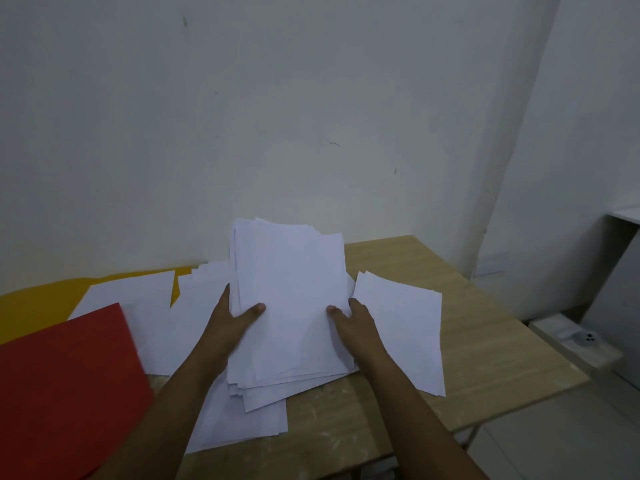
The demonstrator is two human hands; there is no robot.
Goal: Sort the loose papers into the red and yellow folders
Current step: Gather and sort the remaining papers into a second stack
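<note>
- A thick stack of white papers (291,299) is being held by both hands above the wooden surface (485,344), its far end tilted up toward the wall (311,98).
- The stack's left edge is being gripped by the left hand (235,317), with the thumb laid across the top sheet and the fingers hidden underneath.
- The right edge is being gripped in the same way by the right hand (353,317), thumb on top, fingers tucked under the sheets.
- The sheets in the stack are being held unevenly, with the near corners fanned out.
- A red folder (65,386) is being seen at the near left, lying flat on the surface.
- A yellow folder (41,299) is being seen behind it against the wall, partly covered by loose sheets (138,299).
- A smaller pile of papers (405,327) is lying just to the right of the right hand.
- More sheets (242,420) are lying on the surface beneath the held stack, between the forearms.
</note>
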